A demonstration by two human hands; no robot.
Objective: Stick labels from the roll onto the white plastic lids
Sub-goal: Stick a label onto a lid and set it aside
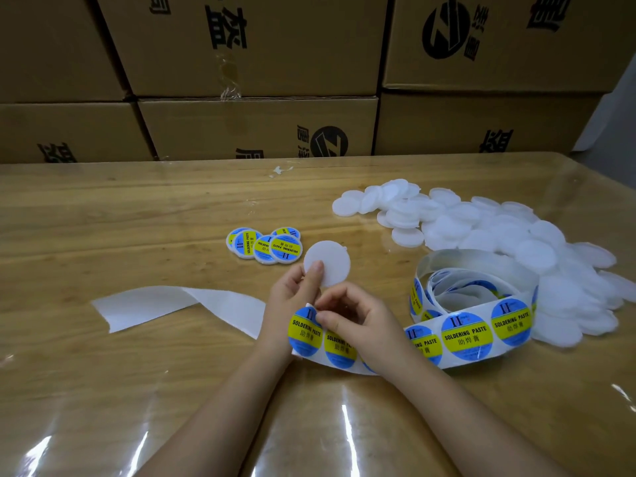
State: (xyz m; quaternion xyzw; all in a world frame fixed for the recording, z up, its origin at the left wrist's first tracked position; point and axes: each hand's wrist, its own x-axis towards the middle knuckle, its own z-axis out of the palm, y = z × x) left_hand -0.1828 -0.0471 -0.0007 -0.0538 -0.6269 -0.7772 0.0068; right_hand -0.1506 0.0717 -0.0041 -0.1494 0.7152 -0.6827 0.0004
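I am in a stockroom or packing room: printed cardboard cartons [254, 46] stand stacked in a wall right behind my wooden table [103, 218], which lies under a clear plastic sheet [344, 425], and a heap of white plastic lids [499, 232] lies beside a roll of labels [509, 320].

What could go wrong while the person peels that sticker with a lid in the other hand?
The label, pinched at its edge by the right hand, lies close to the left hand and might stick there or crease. The left hand grips the blank lid only near its rim, so the label could land off-centre. Pulling may drag the loose roll.
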